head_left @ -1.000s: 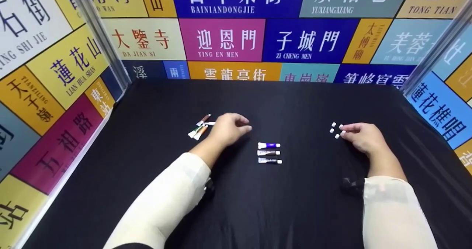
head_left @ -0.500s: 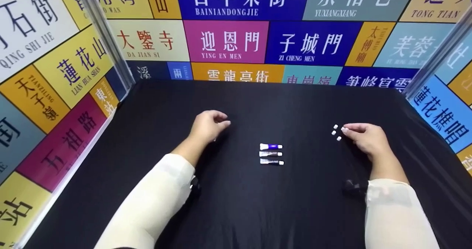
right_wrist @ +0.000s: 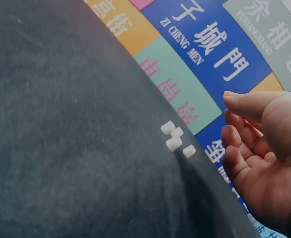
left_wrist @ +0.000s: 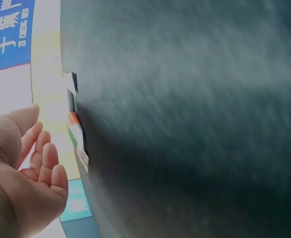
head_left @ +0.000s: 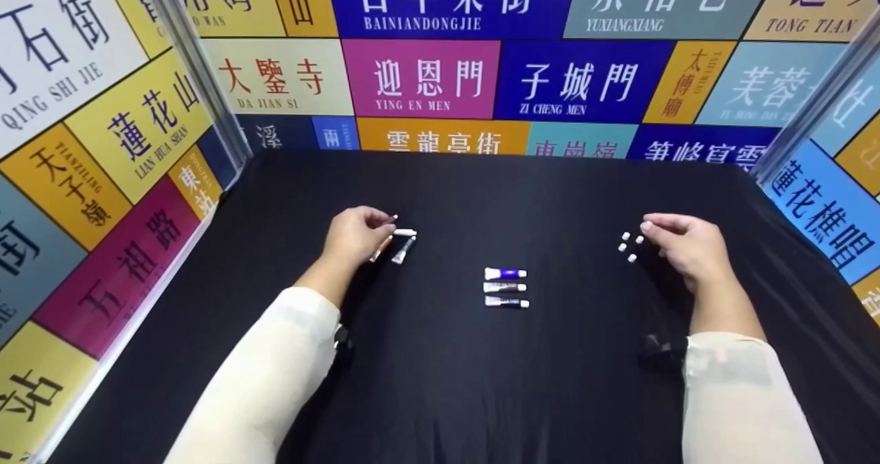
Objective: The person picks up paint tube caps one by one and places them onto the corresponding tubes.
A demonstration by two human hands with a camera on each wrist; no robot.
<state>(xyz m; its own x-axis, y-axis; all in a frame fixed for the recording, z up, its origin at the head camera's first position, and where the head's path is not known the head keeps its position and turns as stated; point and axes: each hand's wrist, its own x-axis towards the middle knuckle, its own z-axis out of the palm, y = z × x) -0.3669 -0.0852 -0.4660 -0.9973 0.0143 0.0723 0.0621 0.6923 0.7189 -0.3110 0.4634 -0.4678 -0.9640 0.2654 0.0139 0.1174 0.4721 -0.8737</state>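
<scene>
Tubes without caps are lying in a small loose heap on the black cloth at the left, and the left hand is being held right over them, fingertips touching or nearly touching the heap; whether one is being pinched cannot be told from the head view. In the left wrist view the fingers are being shown loosely curled and slightly apart, with nothing clamped between them.

Three capped tubes are lying in a neat column at the middle of the cloth, parallel, white caps pointing right; these are being judged as the finished part of the work.

Four loose white caps are resting in a cluster at the right, just beside the right hand. Its fingers are being kept relaxed and gently bent, close to the caps but gripping none.

About half the work is being judged as remaining: the uncapped tubes at the left are not yet being fitted with the caps at the right, and no tube is being carried between the two groups.
</scene>
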